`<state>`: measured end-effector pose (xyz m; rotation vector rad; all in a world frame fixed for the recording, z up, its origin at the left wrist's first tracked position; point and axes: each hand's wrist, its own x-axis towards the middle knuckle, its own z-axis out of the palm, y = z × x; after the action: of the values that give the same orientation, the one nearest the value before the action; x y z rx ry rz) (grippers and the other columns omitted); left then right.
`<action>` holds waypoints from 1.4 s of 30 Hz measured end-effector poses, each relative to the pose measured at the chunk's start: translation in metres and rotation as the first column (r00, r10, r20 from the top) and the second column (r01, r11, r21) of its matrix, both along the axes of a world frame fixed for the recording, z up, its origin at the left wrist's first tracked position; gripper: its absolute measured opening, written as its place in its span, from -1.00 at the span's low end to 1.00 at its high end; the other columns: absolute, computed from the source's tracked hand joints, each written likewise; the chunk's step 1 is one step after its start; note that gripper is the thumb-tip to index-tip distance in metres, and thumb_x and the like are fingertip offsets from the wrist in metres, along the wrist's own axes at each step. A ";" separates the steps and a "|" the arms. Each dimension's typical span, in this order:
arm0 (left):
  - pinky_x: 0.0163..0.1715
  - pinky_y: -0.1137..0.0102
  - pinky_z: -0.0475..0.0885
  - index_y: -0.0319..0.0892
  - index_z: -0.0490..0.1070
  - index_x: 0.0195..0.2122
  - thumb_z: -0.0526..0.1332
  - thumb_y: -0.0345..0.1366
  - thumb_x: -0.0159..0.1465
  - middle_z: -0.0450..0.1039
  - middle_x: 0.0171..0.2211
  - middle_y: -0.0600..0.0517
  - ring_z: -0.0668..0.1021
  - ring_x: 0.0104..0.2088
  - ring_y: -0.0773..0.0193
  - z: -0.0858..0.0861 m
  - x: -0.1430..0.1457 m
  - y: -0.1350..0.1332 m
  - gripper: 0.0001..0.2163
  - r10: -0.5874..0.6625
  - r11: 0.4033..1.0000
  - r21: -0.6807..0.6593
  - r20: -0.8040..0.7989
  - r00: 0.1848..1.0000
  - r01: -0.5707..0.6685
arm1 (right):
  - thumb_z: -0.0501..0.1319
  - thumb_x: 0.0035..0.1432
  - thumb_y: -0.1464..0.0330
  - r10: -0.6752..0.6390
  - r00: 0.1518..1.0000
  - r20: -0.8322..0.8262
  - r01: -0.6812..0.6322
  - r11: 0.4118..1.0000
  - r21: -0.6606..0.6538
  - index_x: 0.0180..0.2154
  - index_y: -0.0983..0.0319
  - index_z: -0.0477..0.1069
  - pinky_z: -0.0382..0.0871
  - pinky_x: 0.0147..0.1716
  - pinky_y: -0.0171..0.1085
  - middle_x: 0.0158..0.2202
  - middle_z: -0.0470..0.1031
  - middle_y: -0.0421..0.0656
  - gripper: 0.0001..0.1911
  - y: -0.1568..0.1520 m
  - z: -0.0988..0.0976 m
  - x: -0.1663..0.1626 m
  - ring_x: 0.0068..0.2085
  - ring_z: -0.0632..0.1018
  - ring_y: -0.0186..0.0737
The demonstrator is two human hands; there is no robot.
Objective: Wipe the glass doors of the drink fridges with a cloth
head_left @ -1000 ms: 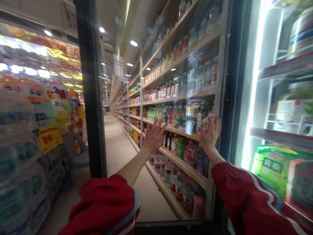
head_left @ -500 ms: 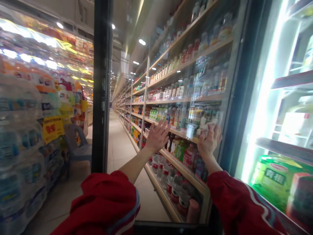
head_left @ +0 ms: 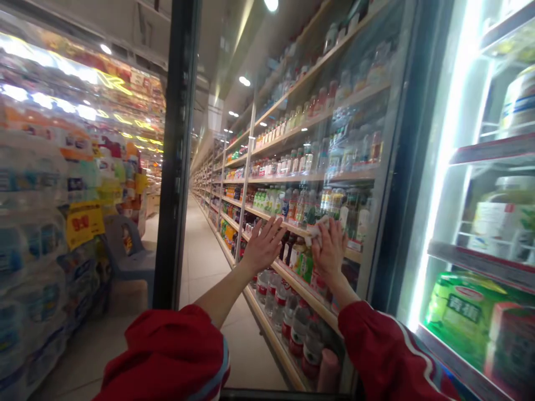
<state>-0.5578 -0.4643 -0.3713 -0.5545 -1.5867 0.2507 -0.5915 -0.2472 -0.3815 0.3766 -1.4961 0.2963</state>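
A glass cooler door with a dark frame [head_left: 172, 184] stands open in front of me. My left hand [head_left: 263, 245] lies against the pane, its fingers spread and nothing in it. Right of it, my right hand [head_left: 330, 250] presses a crumpled white cloth [head_left: 316, 231] to the glass; the fingers partly cover the cloth. Whether it is fabric or paper I cannot tell. Both forearms reach forward out of red sleeves with pale stripes.
Bottles line long shelves [head_left: 288, 273] seen through the pane. At right, the lit cooler holds a green pack [head_left: 463, 306] and bottles [head_left: 497, 217]. Shrink-wrapped bottles [head_left: 29, 245], a yellow price sign [head_left: 85, 223] and a grey plastic chair [head_left: 129, 256] stand at left.
My right hand has slid left across the glass with the cloth, closer to my left hand. The left hand has barely shifted, and the view has turned slightly.
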 end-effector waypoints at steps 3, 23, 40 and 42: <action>0.26 0.14 -0.11 -0.17 0.17 0.18 0.05 -0.26 0.27 0.13 0.23 -0.07 0.08 0.28 0.15 -0.002 0.000 -0.002 -0.57 -0.006 1.000 -0.007 -0.005 1.000 0.006 | -0.03 0.23 0.26 -0.010 0.999 0.036 0.016 0.985 -0.169 0.18 0.19 0.13 -0.06 0.16 0.20 0.27 0.06 0.04 -0.50 0.016 0.003 -0.002 0.29 0.06 0.01; 0.26 0.09 -0.27 -0.13 0.11 0.21 0.05 -0.14 0.28 0.14 0.22 -0.13 0.10 0.27 0.17 -0.014 0.013 -0.054 -0.52 0.056 0.988 0.144 0.025 0.998 -0.059 | 0.00 0.21 0.28 -0.013 1.000 -0.008 0.013 0.999 -0.044 0.16 0.24 0.17 -0.04 0.15 0.19 0.26 0.07 0.08 -0.51 -0.018 0.000 0.001 0.28 0.06 0.05; 0.26 0.11 -0.17 -0.13 0.01 0.25 0.06 -0.20 0.29 0.12 0.23 -0.12 0.04 0.29 0.16 -0.032 0.033 -0.104 -0.49 0.073 0.988 0.130 0.071 0.995 -0.081 | -0.01 0.22 0.27 0.015 1.000 0.006 -0.015 1.000 0.011 0.09 0.21 0.25 -0.11 0.20 0.10 0.24 0.13 0.01 -0.57 -0.089 0.011 0.014 0.30 0.02 -0.06; 0.26 0.10 -0.15 -0.14 0.00 0.26 0.05 -0.22 0.29 0.10 0.23 -0.13 0.05 0.28 0.15 -0.036 0.034 -0.107 -0.48 0.072 0.986 0.142 0.079 0.994 -0.083 | 0.00 0.22 0.27 0.036 0.999 0.005 -0.036 0.995 0.090 0.08 0.20 0.27 -0.13 0.21 0.09 0.23 0.16 0.00 -0.59 -0.107 0.009 0.020 0.30 0.02 -0.07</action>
<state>-0.5238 -0.5717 -0.4073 -0.3938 -1.6851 0.1730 -0.5714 -0.3541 -0.3722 0.4759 -1.5104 0.2590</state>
